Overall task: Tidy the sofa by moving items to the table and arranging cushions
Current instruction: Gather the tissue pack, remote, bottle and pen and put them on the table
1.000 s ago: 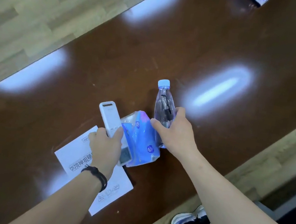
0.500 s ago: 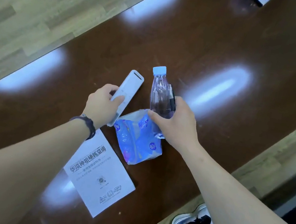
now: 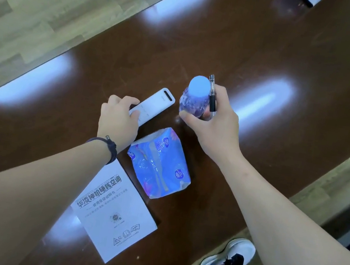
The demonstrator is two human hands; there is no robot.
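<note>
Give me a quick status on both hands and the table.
Left hand gripping white slim remote on dark wooden table. Right hand holding clear blue-capped bottle plus black pen. Nothing blocking.

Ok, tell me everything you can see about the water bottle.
The water bottle is clear plastic with a light blue cap, seen almost from above, so it stands roughly upright on the dark table. The right hand wraps around its body, pinning a pen against its side. It sits just right of the white remote.
</note>
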